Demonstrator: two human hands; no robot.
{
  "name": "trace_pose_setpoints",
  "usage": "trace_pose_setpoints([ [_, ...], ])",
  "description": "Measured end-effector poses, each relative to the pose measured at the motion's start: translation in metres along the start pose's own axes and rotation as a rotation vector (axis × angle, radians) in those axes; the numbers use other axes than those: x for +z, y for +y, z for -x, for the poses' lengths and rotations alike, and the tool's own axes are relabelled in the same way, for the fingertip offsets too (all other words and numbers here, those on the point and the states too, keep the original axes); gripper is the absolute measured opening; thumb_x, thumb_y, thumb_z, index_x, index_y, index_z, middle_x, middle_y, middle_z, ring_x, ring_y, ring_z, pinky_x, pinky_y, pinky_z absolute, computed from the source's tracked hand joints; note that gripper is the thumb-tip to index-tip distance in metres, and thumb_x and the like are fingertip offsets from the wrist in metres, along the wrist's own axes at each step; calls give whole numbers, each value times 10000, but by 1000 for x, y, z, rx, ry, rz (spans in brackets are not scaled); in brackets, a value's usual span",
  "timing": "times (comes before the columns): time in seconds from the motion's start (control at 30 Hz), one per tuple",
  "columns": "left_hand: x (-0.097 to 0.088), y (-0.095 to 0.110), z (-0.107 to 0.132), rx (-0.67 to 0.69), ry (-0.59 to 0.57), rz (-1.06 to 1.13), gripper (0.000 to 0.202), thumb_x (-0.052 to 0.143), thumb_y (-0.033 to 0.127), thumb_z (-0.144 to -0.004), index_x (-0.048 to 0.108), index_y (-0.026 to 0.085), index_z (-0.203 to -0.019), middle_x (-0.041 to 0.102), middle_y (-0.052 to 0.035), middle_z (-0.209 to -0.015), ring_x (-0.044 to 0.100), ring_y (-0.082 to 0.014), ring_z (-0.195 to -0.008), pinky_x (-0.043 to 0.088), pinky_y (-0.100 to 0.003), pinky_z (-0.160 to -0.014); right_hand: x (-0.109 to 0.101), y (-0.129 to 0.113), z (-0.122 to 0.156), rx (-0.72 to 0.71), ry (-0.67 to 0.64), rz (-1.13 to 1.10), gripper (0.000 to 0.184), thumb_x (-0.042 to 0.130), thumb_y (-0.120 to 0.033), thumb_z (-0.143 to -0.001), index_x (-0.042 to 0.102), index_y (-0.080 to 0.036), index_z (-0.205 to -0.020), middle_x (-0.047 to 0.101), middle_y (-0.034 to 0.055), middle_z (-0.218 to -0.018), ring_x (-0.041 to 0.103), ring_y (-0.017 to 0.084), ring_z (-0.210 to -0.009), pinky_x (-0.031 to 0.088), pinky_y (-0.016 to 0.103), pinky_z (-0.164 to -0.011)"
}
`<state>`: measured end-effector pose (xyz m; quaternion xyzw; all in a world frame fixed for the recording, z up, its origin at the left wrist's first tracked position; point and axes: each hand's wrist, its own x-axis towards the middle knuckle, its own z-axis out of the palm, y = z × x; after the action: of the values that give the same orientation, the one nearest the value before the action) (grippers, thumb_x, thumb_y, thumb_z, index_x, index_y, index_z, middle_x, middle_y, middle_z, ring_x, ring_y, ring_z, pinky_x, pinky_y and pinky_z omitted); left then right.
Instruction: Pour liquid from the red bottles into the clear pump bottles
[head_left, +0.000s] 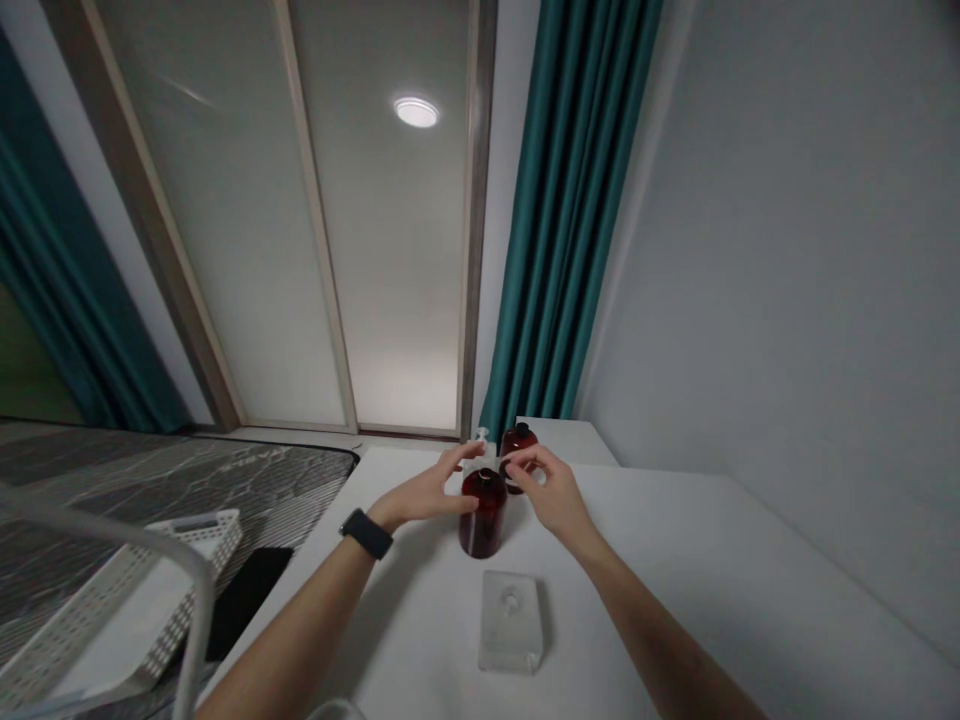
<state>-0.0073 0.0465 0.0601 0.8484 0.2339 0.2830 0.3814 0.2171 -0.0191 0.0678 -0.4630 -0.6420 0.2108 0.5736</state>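
Note:
An amber-brown bottle point(482, 535) stands upright on the white table point(420, 620). My left hand point(427, 490) curves loosely round its left side, thumb against the front and fingers behind the neck. Just right of the bottle's top is my right hand point(551, 492), thumb and forefinger pinched together; whatever is between them is too small to make out. Behind the hands stand a second brown bottle point(517, 440) with a black top and a whitish pump bottle point(483, 436), both partly hidden. Nearer to me lies a clear, frosted block-like container point(511, 622) with a round knob.
On the left, below table level, are a white perforated basket point(127, 610) and a black flat object point(251, 595). A pale curved bar point(199, 600) crosses the lower left. Teal curtains point(574, 220) and sliding glass doors stand behind; a wall bounds the right.

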Motion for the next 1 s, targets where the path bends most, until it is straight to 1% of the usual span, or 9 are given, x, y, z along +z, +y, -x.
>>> trace_pose_setpoints([
  [0.13,-9,-2,-6,7,-131,46,712,740,362,-799,454,273,-1445,478,-99,-1498,467,-285,-1363,403,-476,-1112,10,-4,-7,-56,-70,32,77,666,-296,-830,711,-236,-815,714,40,-870,615,216,-827,479,360,-788],
  [0.2,-10,-1,-7,29,-164,19,655,741,333,-794,504,281,-1402,530,-80,-1438,493,-275,-1325,430,-448,-1083,13,-3,-8,-77,-104,45,62,670,-282,-832,717,-242,-821,707,36,-867,619,218,-846,479,363,-809],
  [0.33,-6,1,-10,33,-142,-46,582,758,287,-775,557,274,-1320,592,-54,-1324,537,-259,-1242,438,-409,-1057,16,1,-8,-102,-160,61,67,671,-265,-840,709,-250,-787,711,32,-875,621,230,-911,468,384,-869],
  [0.5,4,14,-12,-46,-106,-132,551,763,261,-748,537,215,-1249,579,-56,-1234,561,-256,-1151,427,-413,-1053,8,2,-6,-109,-232,155,91,645,-220,-877,705,-248,-815,689,35,-910,620,226,-916,472,392,-873],
  [0.6,8,23,-12,-79,-98,-180,522,754,279,-744,525,202,-1207,564,-60,-1187,559,-264,-1107,440,-428,-1026,-1,-5,-4,-101,-295,212,99,643,-170,-877,703,-248,-886,679,40,-955,617,225,-944,481,389,-881],
  [0.7,9,29,-12,-98,-110,-214,495,746,294,-747,511,200,-1173,550,-60,-1155,542,-264,-1082,442,-441,-1009,-9,-16,-2,-142,-382,273,194,605,-97,-880,689,-244,-976,689,45,-990,601,228,-970,481,396,-894],
  [0.77,9,32,-12,-120,-124,-222,491,750,293,-741,501,194,-1153,540,-62,-1141,532,-263,-1073,441,-444,-1005,-12,-22,-2,-168,-419,314,236,571,-54,-883,676,-228,-1003,701,55,-1006,591,233,-978,476,407,-896],
  [0.9,8,38,-13,-120,-145,-257,454,741,280,-755,496,190,-1126,524,-62,-1121,515,-259,-1068,428,-442,-1006,-10,-24,-2,-164,-417,336,236,561,-33,-875,663,-213,-987,711,57,-988,591,230,-958,478,401,-872],
  [1.0,8,43,-13,-134,-160,-312,390,730,289,-771,501,189,-1071,524,-55,-1072,512,-254,-1016,444,-435,-961,-9,-19,-4,-127,-408,304,244,576,-31,-847,667,-222,-968,703,45,-966,601,213,-896,489,371,-819],
])
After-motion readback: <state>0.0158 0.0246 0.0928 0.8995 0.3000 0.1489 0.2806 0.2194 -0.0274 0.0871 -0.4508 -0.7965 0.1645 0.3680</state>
